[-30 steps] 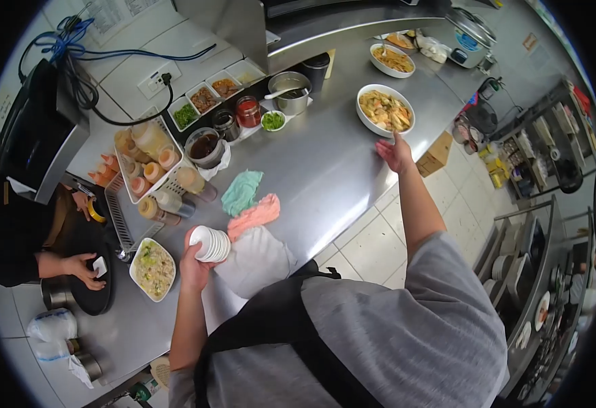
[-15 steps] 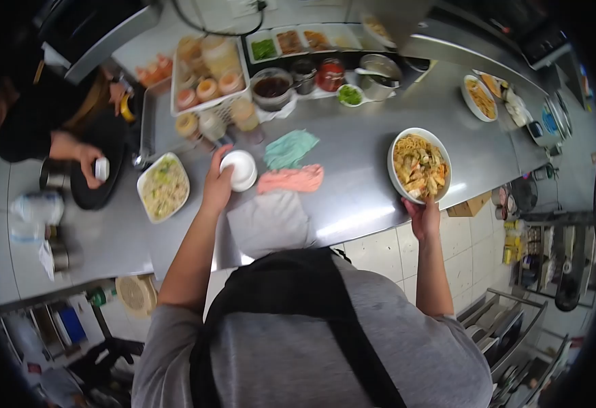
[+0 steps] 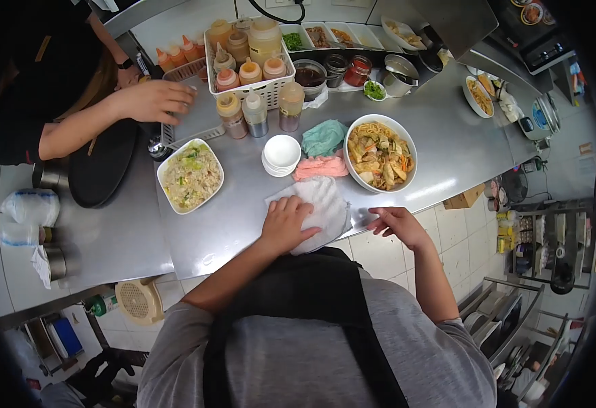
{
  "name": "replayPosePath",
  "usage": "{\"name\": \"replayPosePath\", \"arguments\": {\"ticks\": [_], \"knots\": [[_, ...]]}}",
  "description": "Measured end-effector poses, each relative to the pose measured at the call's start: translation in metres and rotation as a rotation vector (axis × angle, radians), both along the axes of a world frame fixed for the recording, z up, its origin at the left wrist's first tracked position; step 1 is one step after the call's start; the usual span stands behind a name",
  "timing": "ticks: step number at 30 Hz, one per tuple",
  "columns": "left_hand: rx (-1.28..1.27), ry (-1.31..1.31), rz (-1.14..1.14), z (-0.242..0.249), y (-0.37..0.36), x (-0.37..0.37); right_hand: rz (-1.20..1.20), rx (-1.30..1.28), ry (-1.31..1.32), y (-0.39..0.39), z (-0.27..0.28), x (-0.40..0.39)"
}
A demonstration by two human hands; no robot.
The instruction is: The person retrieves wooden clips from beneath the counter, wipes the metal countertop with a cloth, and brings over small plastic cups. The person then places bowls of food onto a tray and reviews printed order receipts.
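My left hand (image 3: 286, 223) lies on a folded white cloth (image 3: 326, 207) near the counter's front edge, fingers spread over its left part. Beside the cloth's right edge, my right hand (image 3: 401, 227) is held with fingers apart and nothing in them. A white bowl of noodles (image 3: 381, 153) with meat and vegetables stands on the counter just beyond that hand. Behind the white cloth are a pink cloth (image 3: 320, 167), a green cloth (image 3: 324, 138) and a small stack of white bowls (image 3: 282, 153).
A square bowl of fried rice (image 3: 190, 177) stands left. A co-worker's hand (image 3: 152, 101) reaches over a grey tray (image 3: 199, 112). Sauce bottles (image 3: 254, 114) and a white basket (image 3: 269, 99) stand at the back. Another noodle bowl (image 3: 478, 96) is at far right.
My right hand has let go of the noodle bowl, now standing farther left. My left hand has moved from the small bowls onto the white cloth. The co-worker's hand has moved towards the tray.
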State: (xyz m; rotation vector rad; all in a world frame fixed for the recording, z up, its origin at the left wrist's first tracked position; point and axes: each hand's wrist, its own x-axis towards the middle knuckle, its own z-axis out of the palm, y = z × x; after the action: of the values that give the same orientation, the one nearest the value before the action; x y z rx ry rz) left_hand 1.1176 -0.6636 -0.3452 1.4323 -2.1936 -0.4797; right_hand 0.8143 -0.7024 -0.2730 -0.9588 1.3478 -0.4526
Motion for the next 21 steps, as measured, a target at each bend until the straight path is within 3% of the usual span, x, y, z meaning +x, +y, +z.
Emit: {"name": "replayPosePath", "arguments": {"ticks": [2,7,9,11,12,13,14,15,17,19,21], "knots": [[0.002,-0.124,-0.013,-0.002,-0.008,0.001,0.262,-0.095,0.201,-0.015,0.018,0.008],[-0.07,-0.159,-0.003,-0.02,-0.024,-0.002,0.256,-0.683,0.525,-0.125,0.049,0.063],[-0.006,-0.231,-0.006,-0.022,-0.026,-0.005,0.256,-0.913,0.277,-0.192,0.045,0.105],[-0.063,-0.133,0.006,-0.035,-0.022,-0.003,0.404,-1.454,0.5,-0.276,0.034,0.144],[0.059,-0.05,0.081,-0.031,-0.013,0.0,0.568,-1.331,0.561,-0.304,0.044,0.166],[-0.036,-0.012,0.137,-0.042,0.002,0.003,0.769,-1.547,0.865,-0.351,0.025,0.177],[0.214,-0.061,0.117,-0.014,0.017,0.009,0.789,-1.429,1.19,-0.385,0.016,0.195],[0.037,-0.222,0.199,-0.003,0.04,0.009,0.662,-1.12,1.202,-0.423,0.007,0.211],[0.088,-0.171,0.557,0.004,0.099,0.005,0.733,-1.043,0.933,-0.437,0.014,0.23],[0.066,-0.059,0.945,-0.006,0.178,-0.023,0.782,-1.198,0.766,-0.417,0.017,0.265],[0.247,0.014,1.33,-0.042,0.272,-0.052,0.799,-1.337,0.616,-0.369,0.028,0.297]]}}
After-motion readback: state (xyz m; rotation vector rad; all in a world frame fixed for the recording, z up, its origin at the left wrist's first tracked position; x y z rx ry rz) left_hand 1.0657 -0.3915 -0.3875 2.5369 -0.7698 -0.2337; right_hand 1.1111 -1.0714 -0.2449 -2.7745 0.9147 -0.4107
